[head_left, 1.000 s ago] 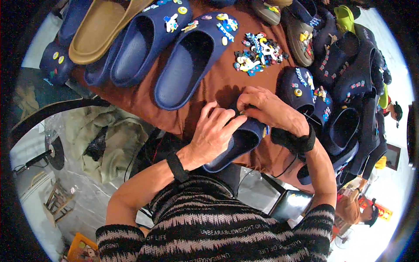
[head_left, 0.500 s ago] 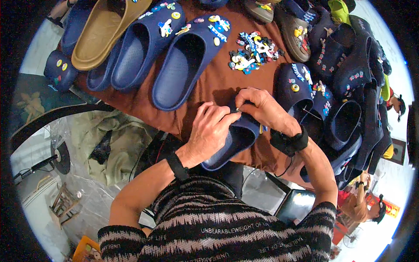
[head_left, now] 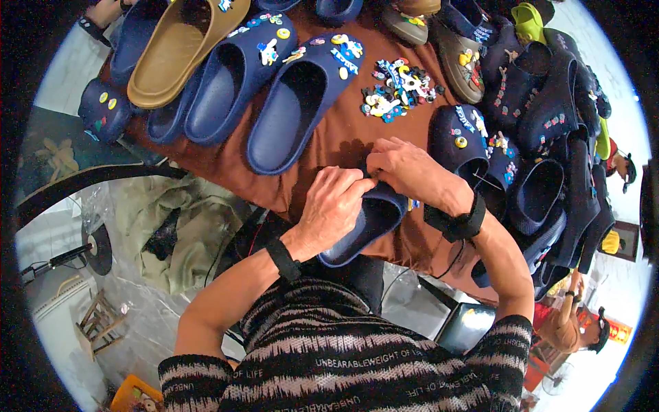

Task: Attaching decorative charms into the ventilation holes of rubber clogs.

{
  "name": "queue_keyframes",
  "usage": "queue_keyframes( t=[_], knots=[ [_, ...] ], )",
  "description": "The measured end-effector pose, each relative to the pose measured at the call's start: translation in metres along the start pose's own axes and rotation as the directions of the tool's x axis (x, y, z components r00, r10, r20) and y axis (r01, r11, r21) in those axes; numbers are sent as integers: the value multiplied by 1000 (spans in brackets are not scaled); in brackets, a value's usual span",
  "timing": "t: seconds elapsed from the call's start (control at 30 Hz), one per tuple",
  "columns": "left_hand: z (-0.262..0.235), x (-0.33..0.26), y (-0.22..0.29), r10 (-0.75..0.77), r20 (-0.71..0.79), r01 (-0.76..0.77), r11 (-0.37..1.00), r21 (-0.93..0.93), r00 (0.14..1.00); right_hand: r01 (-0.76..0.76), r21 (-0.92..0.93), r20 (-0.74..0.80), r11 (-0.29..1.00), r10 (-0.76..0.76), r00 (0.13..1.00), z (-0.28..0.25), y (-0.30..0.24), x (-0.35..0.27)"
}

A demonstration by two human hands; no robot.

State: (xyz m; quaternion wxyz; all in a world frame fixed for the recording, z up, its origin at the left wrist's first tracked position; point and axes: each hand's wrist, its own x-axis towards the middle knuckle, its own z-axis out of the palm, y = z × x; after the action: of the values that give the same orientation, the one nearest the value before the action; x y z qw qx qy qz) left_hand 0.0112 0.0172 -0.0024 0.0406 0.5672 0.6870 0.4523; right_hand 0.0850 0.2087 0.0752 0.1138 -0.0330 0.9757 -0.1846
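A navy clog (head_left: 371, 230) lies at the front edge of the cloth-covered table, its open heel toward me. My left hand (head_left: 329, 209) grips the clog's left side, with thumb and fingers closed near its upper part. Over the toe, my right hand (head_left: 412, 172) has its fingers bent and pinched together against the clog. Whatever sits between those fingertips is hidden, and both hands cover most of the clog's upper. Beyond the hands lies a pile of small colourful shoe charms (head_left: 398, 89). A larger navy clog decorated with charms (head_left: 292, 113) is to the left of the pile.
More navy clogs (head_left: 216, 89) and a tan clog (head_left: 168, 51) line the left of the brown cloth (head_left: 336, 147). Many dark clogs (head_left: 539, 182) crowd the right side. Another person's hand (head_left: 103, 14) shows at top left; a person (head_left: 570, 323) is at far right.
My right hand's fingers have lowered and curled closer over the clog's toe. My left hand stays on the clog nearly unchanged. At top left, another person's hand has come further into view.
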Motion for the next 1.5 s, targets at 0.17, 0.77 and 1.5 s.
queue_keyframes(
  t=[0.17,0.77,1.5],
  knots=[
    [1,-1,0,-4,-6,4,1000,-19,1000,8,-100,-79,995,-16,997,7,-8,-7],
    [2,-1,-3,-13,-27,12,1000,-11,1000,63,51,7,997,-64,998,-4,5,-1],
    [3,1,-2,-30,-34,30,999,14,999,-18,-136,-81,991,7,997,4,-7,-8]
  ],
)
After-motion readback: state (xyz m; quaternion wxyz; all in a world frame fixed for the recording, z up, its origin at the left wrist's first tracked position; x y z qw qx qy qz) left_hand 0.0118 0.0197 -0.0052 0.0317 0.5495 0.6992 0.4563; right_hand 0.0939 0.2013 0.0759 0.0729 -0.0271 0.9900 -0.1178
